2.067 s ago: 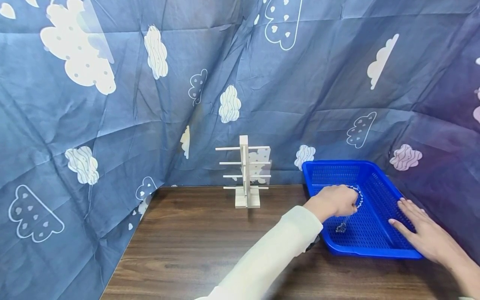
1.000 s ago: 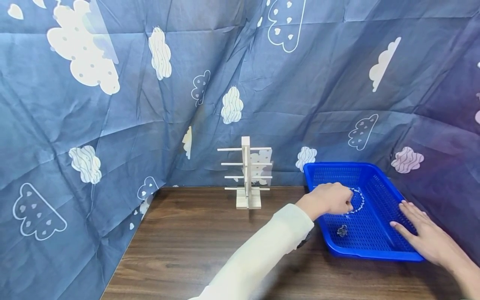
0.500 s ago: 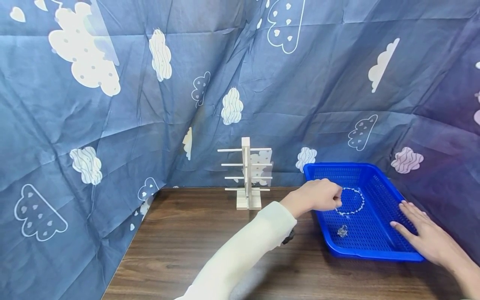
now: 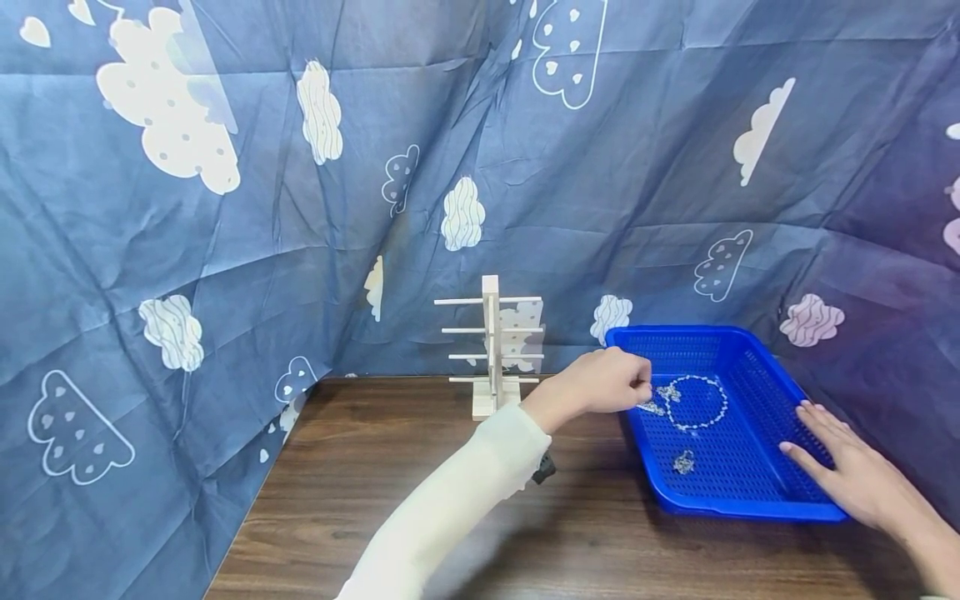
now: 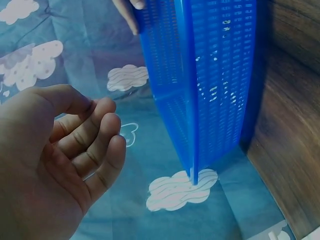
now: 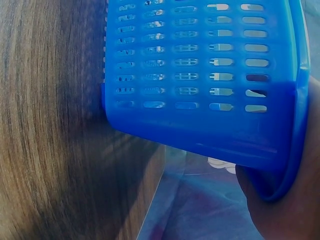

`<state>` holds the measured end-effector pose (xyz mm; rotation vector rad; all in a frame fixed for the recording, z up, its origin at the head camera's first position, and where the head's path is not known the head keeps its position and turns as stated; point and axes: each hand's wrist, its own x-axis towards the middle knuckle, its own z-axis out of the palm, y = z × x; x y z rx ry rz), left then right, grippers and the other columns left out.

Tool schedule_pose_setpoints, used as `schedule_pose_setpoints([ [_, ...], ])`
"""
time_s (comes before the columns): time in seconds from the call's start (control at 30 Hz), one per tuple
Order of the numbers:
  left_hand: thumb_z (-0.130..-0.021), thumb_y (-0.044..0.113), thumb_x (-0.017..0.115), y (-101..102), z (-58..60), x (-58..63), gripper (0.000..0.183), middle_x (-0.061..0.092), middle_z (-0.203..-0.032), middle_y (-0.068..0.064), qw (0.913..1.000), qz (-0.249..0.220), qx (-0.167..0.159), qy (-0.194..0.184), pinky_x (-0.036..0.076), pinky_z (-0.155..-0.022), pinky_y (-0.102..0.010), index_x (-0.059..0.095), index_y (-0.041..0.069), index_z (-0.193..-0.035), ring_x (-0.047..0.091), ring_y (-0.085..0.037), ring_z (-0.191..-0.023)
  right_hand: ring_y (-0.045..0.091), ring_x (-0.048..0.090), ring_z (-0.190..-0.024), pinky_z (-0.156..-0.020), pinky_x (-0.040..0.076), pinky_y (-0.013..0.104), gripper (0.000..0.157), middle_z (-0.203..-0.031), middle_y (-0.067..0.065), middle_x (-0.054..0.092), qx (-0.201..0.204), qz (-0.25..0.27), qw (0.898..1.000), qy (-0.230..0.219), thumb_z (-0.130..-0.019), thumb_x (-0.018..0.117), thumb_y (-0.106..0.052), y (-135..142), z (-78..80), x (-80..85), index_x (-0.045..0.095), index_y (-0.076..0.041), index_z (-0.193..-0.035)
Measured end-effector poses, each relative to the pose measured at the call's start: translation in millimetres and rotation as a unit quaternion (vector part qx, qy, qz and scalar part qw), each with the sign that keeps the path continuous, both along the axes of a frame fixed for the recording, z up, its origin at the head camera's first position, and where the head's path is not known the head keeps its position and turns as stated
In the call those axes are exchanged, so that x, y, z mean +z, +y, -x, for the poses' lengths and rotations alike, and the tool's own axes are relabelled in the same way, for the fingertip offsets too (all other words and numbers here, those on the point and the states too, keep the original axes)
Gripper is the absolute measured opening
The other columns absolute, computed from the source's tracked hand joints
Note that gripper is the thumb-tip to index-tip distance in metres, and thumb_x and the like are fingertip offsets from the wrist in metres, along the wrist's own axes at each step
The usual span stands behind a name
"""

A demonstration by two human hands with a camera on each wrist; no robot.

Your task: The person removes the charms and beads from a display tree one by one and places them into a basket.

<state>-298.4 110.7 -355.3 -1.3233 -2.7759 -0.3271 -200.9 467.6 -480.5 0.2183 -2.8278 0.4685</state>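
Observation:
My left hand [image 4: 603, 382] hovers at the left rim of the blue plastic basket [image 4: 750, 506]. In the left wrist view the left hand [image 5: 75, 150] has loosely curled fingers, the thumb near the index fingertip, and nothing shows between them. A beaded chain [image 4: 726, 406] lies spread in a ring on the basket floor. Close to its left side are small silvery chain pieces [image 4: 666, 392], and a bunched silvery chain [image 4: 683, 462] lies nearer the front. My right hand [image 4: 847, 467] rests on the right rim, fingers straight, thumb over the inner side.
A light wooden stand [image 4: 491, 333] with several horizontal pegs stands left of the basket near the back edge of the brown wooden table [image 4: 360, 483]. Blue cloth [image 4: 337, 208] with white cloud prints hangs behind and to the sides.
My left hand has let go of the beaded chain, now lying in a ring, and moved left to the basket's rim, uncovering silvery pieces. The right hand stays on the rim.

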Motion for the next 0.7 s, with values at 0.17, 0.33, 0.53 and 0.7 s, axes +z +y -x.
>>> schedule_pose_setpoints([
  [0.17,-0.097,0.029,0.054,-17.2,2.7,1.8,0.013,0.058,-0.072,0.015,0.9996,-0.027,-0.007,-0.001,0.042,-0.056,-0.016,0.062,0.027,-0.087,0.051,-0.001,-0.063,0.039,-0.011,-0.15,-0.118,-0.024,0.041,0.078,-0.156,0.036,0.013,-0.001,0.004,1.0,0.002,-0.099,0.056,-0.037,0.3,-0.2,0.1,0.022,0.011,-0.15],
  [0.33,-0.098,0.031,0.053,-33.3,4.3,4.1,0.013,0.058,-0.073,0.015,0.9986,-0.052,-0.006,-0.005,0.044,-0.058,-0.015,0.063,0.026,-0.09,0.052,0.0,-0.065,0.037,-0.01,-0.151,-0.119,-0.023,0.043,0.076,-0.157,0.035,0.014,-0.004,0.007,1.0,0.007,-0.099,0.056,-0.037,1.4,0.8,0.1,0.024,0.009,-0.15],
  [0.53,-0.097,0.028,0.055,-51.9,2.5,5.4,0.012,0.058,-0.07,0.015,0.9966,-0.081,-0.01,0.001,0.042,-0.057,-0.013,0.063,0.024,-0.088,0.052,0.0,-0.063,0.041,-0.004,-0.151,-0.12,-0.019,0.046,0.074,-0.155,0.036,0.017,0.002,0.01,1.0,0.014,-0.098,0.057,-0.036,1.0,2.6,-0.4,0.029,0.01,-0.148],
  [0.7,-0.096,0.026,0.055,-66.2,1.1,4.9,0.013,0.058,-0.069,0.015,0.9952,-0.097,-0.012,0.005,0.041,-0.056,-0.012,0.064,0.024,-0.086,0.05,0.0,-0.06,0.048,0.006,-0.148,-0.122,-0.014,0.049,0.068,-0.15,0.039,0.027,0.003,0.004,0.999,0.038,-0.097,0.06,-0.034,-1.6,2.4,0.9,0.037,0.011,-0.143],
])
